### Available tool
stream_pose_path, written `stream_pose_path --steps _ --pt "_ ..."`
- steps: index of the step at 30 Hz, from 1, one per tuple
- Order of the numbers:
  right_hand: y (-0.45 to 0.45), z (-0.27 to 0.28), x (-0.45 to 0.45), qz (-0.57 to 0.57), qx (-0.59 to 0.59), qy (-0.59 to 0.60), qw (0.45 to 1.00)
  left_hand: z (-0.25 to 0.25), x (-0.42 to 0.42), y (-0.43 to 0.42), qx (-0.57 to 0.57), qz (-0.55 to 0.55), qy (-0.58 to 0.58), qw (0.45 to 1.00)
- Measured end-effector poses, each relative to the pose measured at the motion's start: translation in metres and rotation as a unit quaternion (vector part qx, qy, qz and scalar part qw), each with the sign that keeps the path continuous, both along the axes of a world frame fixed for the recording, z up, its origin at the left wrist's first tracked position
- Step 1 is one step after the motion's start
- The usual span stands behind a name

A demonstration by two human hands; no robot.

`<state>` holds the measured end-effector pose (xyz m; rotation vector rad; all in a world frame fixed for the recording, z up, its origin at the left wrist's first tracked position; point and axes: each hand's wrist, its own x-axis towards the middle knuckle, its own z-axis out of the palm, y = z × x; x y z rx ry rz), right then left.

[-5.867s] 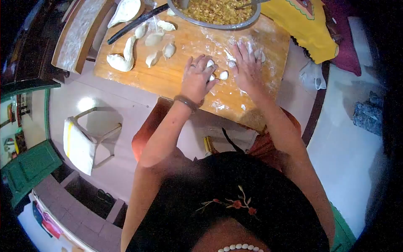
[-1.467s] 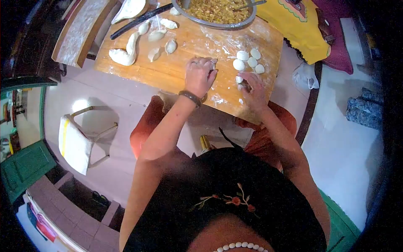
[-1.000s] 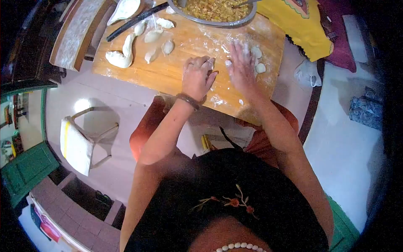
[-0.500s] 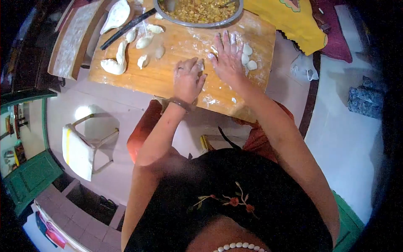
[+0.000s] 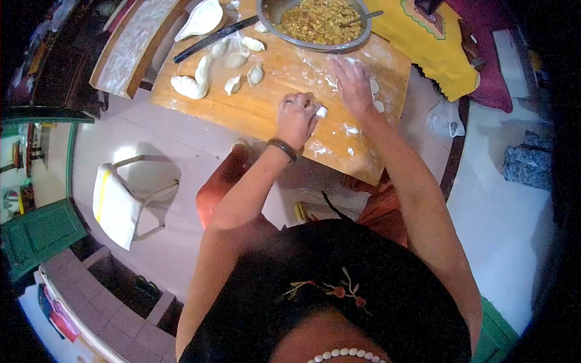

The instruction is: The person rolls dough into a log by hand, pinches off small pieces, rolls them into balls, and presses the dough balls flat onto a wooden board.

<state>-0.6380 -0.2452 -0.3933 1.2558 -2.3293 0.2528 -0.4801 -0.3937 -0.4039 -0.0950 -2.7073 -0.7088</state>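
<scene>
My left hand [image 5: 296, 121] rests curled on the floured wooden board [image 5: 242, 115], closed on a small white dough piece [image 5: 321, 112] that pokes out by its thumb. My right hand [image 5: 354, 85] lies palm down with fingers stretched out. Beside its fingers are flattened dough rounds [image 5: 379, 106], partly covered by the hand. Several filled dumplings [image 5: 255, 75] sit at the board's left, near a long curved dough strip [image 5: 190, 87].
A metal bowl of filling [image 5: 321, 24] with a spoon stands at the board's far edge. A dark rolling pin [image 5: 216, 39] lies at the back left by a large dough lump [image 5: 201, 19]. Yellow cloth [image 5: 433, 54] is at right, a stool [image 5: 118, 206] on the floor at left.
Since 1.5 seconds ago my right hand has gone from a curled grip at the near rounds to lying flat farther up the board. My left hand stays curled. The view has shifted slightly.
</scene>
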Motion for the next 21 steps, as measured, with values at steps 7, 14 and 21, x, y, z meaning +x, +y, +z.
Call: stream_pose_path --steps 7,14,21 --pt "-0.026 -0.008 0.048 -0.057 -0.17 -0.294 0.939 0.005 0.004 -0.008 0.03 0.006 -0.017 0.999" --pt "-0.048 -0.027 0.066 -0.163 0.012 -0.203 0.965 0.001 0.009 -0.027 0.082 0.068 -0.02 0.994" --pt "-0.053 -0.018 0.049 -0.134 0.011 -0.17 0.976 0.009 0.017 -0.039 0.043 0.056 -0.017 0.997"
